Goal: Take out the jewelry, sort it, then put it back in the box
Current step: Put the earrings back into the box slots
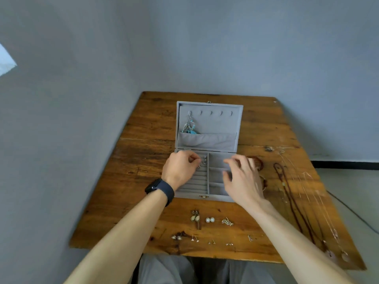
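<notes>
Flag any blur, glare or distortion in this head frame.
Head view: the wide-angle lens stretches and skews the table; the right hand is motion-blurred over the jewelry box, the left hand sharp; a blown-out white patch at the left edge; a warm light band across the necklaces; the studs along the near edge are too small to resolve.

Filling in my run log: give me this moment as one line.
left hand: pinches small earring over ring rolls | right hand: open above jewelry box | earring pairs: table front | necklaces: table right
</notes>
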Motion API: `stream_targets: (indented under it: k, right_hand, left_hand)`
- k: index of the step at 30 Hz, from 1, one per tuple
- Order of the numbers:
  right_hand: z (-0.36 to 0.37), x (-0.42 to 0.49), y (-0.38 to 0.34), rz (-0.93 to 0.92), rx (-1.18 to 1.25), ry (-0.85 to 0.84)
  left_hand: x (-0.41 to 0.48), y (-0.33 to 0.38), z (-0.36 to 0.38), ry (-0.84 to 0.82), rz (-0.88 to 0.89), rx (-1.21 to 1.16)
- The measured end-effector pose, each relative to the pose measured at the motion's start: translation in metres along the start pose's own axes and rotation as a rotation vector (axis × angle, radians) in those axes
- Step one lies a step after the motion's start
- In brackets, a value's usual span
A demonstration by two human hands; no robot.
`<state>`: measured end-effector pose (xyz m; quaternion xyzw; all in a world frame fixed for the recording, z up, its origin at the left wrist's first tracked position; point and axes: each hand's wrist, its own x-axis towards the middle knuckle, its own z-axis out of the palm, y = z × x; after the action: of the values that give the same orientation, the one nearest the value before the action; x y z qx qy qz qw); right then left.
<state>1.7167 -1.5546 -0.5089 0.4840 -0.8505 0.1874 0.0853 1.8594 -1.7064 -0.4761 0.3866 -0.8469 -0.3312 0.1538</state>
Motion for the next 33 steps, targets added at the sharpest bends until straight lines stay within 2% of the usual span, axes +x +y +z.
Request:
stream_targets:
  k: [10, 14, 33]
  right_hand:
    - [0.008, -0.006, 0.002, 0.048, 0.051, -0.021]
    - [0.010, -0.006, 0.001, 0.048, 0.067, -0.013]
    - [0.015, -0.009, 0.005, 0.030, 0.086, 0.035]
  left_hand:
    - [0.029, 0.014, 0.007, -0.028, -0.138, 0.130]
    - [0.034, 0.018, 0.010, -0.027, -0.153, 0.193]
    - [0.029, 0.022, 0.022, 0.090, -0.155, 0.168]
